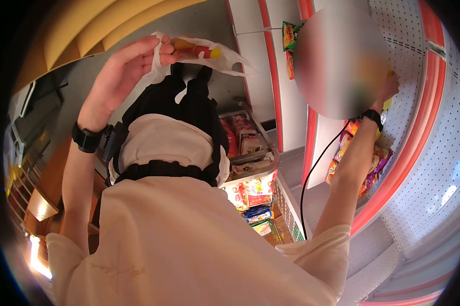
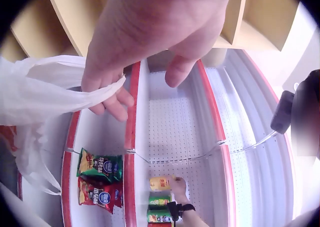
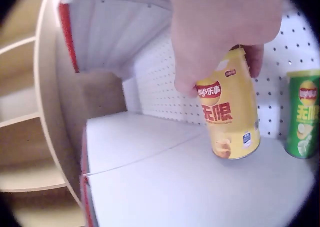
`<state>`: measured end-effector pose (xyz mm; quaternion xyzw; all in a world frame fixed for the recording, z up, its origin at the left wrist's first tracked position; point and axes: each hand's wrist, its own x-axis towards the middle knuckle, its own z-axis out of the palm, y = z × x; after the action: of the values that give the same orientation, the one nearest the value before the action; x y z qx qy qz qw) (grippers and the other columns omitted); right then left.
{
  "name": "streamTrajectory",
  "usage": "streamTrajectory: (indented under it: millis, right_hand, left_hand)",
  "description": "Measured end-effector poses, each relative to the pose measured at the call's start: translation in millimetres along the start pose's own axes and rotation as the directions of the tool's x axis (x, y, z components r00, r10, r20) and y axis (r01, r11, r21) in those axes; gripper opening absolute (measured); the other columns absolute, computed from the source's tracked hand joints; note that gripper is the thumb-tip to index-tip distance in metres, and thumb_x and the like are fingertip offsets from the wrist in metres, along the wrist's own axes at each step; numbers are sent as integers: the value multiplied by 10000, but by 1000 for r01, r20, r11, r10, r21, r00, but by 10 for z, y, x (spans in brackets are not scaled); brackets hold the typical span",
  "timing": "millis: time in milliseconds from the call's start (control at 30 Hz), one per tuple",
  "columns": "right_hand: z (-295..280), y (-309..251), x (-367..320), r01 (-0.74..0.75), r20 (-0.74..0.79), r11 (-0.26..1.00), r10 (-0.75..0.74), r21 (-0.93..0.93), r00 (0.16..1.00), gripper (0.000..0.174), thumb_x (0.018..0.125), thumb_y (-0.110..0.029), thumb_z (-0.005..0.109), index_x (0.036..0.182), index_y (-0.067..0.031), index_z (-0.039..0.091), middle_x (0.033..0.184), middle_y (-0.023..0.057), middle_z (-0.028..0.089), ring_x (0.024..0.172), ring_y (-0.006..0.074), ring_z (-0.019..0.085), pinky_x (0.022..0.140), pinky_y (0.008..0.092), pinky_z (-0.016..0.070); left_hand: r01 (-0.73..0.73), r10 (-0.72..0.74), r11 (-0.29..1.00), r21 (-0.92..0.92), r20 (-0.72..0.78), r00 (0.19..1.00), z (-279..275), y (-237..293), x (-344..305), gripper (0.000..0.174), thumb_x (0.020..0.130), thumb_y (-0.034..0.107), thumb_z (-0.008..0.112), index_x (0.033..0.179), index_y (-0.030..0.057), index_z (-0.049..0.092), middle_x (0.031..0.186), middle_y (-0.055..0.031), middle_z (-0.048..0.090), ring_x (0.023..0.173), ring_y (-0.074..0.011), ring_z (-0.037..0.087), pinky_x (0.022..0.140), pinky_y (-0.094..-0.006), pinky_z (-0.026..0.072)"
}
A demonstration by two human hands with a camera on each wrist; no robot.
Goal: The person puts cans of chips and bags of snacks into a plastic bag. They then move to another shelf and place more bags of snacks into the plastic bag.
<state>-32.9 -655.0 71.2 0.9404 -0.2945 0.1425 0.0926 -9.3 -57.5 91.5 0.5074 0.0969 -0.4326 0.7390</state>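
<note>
My left hand (image 1: 120, 76) holds a white plastic bag (image 1: 227, 64) by its handle, which loops over the curled fingers. A red and yellow item (image 1: 205, 51) shows in the bag's mouth. At the shelf, my right hand (image 3: 225, 32) grips a yellow Lay's chip can (image 3: 230, 112) from above, around its upper part. The can leans slightly, its base close over the white shelf board (image 3: 165, 182). A green chip can (image 3: 303, 114) stands upright to its right. In the head view a blurred round patch covers the can and part of my right hand (image 1: 392, 87).
Green and red chip bags (image 2: 100, 167) sit on the neighbouring shelf tier. Below my right arm lie more snack bags (image 1: 375, 163). A basket (image 1: 286, 204) with several snack packs is beside my body. Wooden shelving (image 3: 20, 152) stands opposite; a black cable (image 1: 306, 186) hangs near my right arm.
</note>
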Motion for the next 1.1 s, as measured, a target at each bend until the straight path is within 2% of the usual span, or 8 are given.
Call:
streamTrajectory:
  millis: [100,300,333,433,867,967,1033,1100]
  right_hand:
    - [-390,-404,-271,64,-130,987,-45,148,990,726,682,-538,692,1065,66,569,1023,246,607,995,406,551,873,466,434]
    - [-476,-1456,-1358,-88,273,616,-213,783,938,521,809,-371,698,1105,30,544,921,154,636,826,224,618,743,346,499]
    - [-572,-1689,-1516,-453,627,507,-246,733,739,562,795,-410,697,1110,29,542,924,166,642,841,260,633,757,363,504]
    - [8,-2128,-2135,-7,292,615,-365,789,884,603,722,-427,724,1058,40,542,945,229,633,882,391,617,775,430,502]
    - [555,-2738,-2717,-331,572,577,-303,746,762,712,672,-394,746,1143,68,477,1074,214,601,1005,344,598,864,386,484]
    - [583,-2800,-2814,-330,518,453,-390,828,762,617,713,-304,749,1121,81,493,1073,261,579,943,353,617,841,376,499]
    - [357,-2800,-2762,-763,593,66,-673,643,441,482,791,-266,709,1105,64,548,981,200,645,871,263,647,808,328,509]
    - [321,-2784,-2797,-672,544,104,-682,733,488,417,819,-249,687,1086,49,574,946,170,663,846,229,650,794,316,511]
  left_hand:
    - [20,-20,1000,-11,18,1000,95,27,2,437,953,262,423,1256,-46,493,1183,-125,595,1059,-217,575,973,-340,385]
    - [59,-53,997,-47,119,991,328,-22,144,431,955,262,416,1242,-50,497,1182,-136,591,1056,-241,580,976,-356,389]
    - [64,-58,997,-38,128,990,366,-23,170,431,955,262,416,1242,-50,497,1182,-136,591,1056,-241,580,976,-356,389]
    - [79,-77,997,-10,144,987,477,-10,202,436,959,262,401,1247,-52,489,1185,-142,587,1062,-250,580,981,-361,389]
    - [34,-38,999,20,268,963,789,5,50,513,961,306,369,1298,-76,425,1216,-158,561,1093,-256,565,992,-360,389]
    - [28,-37,999,34,278,960,798,3,51,522,958,314,375,1304,-74,421,1245,-167,542,1100,-265,562,1000,-364,385]
    - [32,-47,998,57,286,957,773,4,26,523,957,317,378,1306,-71,420,1260,-173,533,1103,-270,561,1004,-368,383]
    - [20,-23,1000,15,260,965,694,-5,19,523,956,317,381,1311,-66,419,1257,-177,537,1108,-272,557,1005,-376,381]
